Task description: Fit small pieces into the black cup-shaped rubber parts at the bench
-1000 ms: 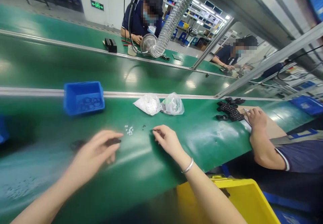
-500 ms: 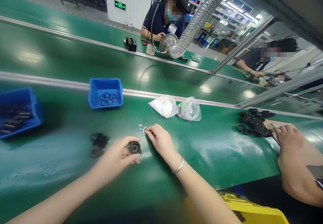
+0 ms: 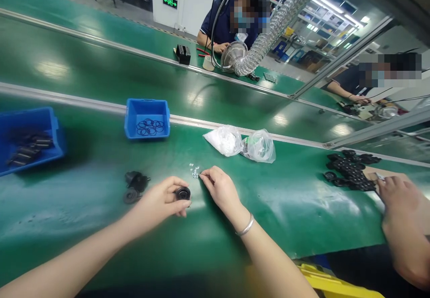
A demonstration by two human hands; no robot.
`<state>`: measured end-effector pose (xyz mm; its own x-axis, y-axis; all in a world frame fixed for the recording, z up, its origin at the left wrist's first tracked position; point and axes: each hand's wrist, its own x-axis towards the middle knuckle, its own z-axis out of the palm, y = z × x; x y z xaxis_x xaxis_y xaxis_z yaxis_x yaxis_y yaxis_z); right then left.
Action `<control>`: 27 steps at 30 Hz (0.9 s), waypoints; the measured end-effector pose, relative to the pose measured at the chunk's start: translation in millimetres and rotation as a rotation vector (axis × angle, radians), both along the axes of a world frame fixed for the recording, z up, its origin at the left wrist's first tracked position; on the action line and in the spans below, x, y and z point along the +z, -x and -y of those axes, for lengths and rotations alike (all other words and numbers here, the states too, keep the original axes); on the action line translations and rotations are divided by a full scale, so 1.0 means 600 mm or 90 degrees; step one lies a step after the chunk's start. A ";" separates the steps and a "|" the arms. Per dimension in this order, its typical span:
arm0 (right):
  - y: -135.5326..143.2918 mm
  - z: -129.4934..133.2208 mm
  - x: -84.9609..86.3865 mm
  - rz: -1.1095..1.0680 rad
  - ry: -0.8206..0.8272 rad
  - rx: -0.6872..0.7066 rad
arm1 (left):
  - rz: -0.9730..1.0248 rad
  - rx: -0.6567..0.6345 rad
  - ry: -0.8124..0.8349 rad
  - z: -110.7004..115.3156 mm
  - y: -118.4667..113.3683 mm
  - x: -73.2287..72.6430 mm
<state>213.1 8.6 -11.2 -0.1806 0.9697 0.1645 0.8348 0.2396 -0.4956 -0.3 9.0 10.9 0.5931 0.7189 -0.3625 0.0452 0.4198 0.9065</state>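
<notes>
Between the thumb and fingers of my left hand [image 3: 169,197] is a round black plastic part [image 3: 183,193], its ringed face turned up. My right hand [image 3: 218,186], with a silver bangle on the wrist, has thumb and forefinger pinched together at the edge of a small scatter of tiny pale pieces [image 3: 195,171] on the green table. Whatever sits in that pinch is too small to make out. To the left of my left hand lie a few more black parts [image 3: 137,180] and a grey disc-like part [image 3: 131,195].
A blue bin [image 3: 148,118] holds black rings; another blue bin [image 3: 57,132] at left holds dark cylindrical parts. Two clear plastic bags [image 3: 225,141] lie behind my right hand. At right, a co-worker's hand [image 3: 398,195] is near piled black parts [image 3: 349,168]. A yellow bin [image 3: 329,282] stands below the edge.
The view has shifted slightly. The black part in my left hand has tilted, so its face shows differently. My right hand has drawn slightly away from the tiny pieces, still pinched.
</notes>
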 end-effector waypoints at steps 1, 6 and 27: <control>-0.001 -0.001 -0.002 0.000 0.000 0.001 | 0.010 0.004 0.027 0.000 -0.001 0.003; -0.005 -0.001 0.000 -0.052 -0.017 -0.003 | 0.030 -0.009 0.043 0.004 -0.005 0.007; 0.066 0.076 0.014 0.152 -0.208 0.189 | -0.217 -0.056 -0.342 0.012 -0.001 -0.023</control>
<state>173.6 -36.8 -2.8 -0.5109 0.7752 0.3716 0.7876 0.5953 -0.1588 0.3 1.6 -2.7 0.5726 0.8071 -0.1442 0.3819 -0.1069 0.9180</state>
